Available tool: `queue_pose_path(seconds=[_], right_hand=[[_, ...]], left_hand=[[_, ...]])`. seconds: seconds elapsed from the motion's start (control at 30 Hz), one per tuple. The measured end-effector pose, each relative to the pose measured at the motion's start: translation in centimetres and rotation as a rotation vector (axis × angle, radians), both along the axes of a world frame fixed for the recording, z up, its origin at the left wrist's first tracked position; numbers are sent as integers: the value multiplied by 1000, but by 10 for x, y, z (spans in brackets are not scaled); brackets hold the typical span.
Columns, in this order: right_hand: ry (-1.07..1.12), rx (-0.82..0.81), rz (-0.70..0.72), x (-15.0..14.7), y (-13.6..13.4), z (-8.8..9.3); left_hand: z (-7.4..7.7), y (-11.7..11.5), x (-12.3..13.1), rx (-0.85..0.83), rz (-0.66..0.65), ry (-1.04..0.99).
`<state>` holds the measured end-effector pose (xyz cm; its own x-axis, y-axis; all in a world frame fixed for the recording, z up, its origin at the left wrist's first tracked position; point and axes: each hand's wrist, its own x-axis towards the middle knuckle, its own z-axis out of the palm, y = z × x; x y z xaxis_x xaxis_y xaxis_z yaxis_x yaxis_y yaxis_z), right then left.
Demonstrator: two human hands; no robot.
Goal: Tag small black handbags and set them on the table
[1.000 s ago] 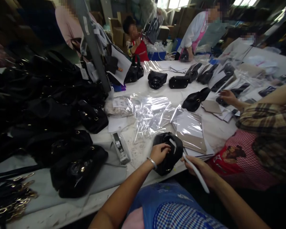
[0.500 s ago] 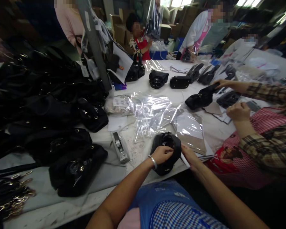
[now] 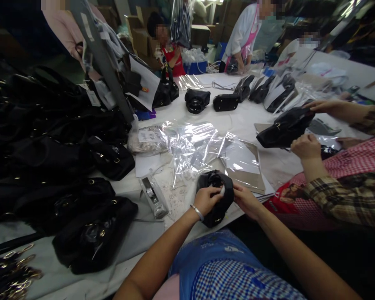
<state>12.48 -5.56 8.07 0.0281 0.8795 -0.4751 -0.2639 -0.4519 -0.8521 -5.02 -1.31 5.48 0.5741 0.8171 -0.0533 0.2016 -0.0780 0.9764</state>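
Note:
A black handbag stands at the table's front edge, its opening turned up towards me. Over that opening my left hand, with a silver bracelet at the wrist, pinches a small white piece, perhaps paper or tape. The tips of its fingers are partly hidden. My right hand grips the bag's right side, thumb and fingers against the black wall. Left of the bag lies a grey tape dispenser.
Clear plastic sleeves cover the table's middle, beside wrapped grey boards. Black handbags crowd the left, near straps with metal clips. At right, a co-worker's hand is by another black handbag. A grey post rises behind.
The white strip by my right hand no longer shows there; a white piece now shows at my left fingertips. The co-worker's handbag has moved right. The whole view has shifted slightly.

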Motion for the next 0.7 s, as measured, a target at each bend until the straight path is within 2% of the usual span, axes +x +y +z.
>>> queue_pose_path(seconds=[0.1, 0.23, 0.43, 0.53, 0.7], right_hand=[[47, -23, 54, 2, -9, 8], [29, -101, 47, 4, -19, 13], [40, -33, 83, 4, -23, 20], [113, -48, 14, 3, -21, 20], [268, -81, -63, 1, -13, 8]], left_hand=[[8, -3, -6, -97, -77, -84], [16, -9, -10, -142, -164, -85], [19, -25, -11, -76, -81, 65], [22, -33, -8, -39, -21, 145], [23, -42, -4, 49, -1, 160]])
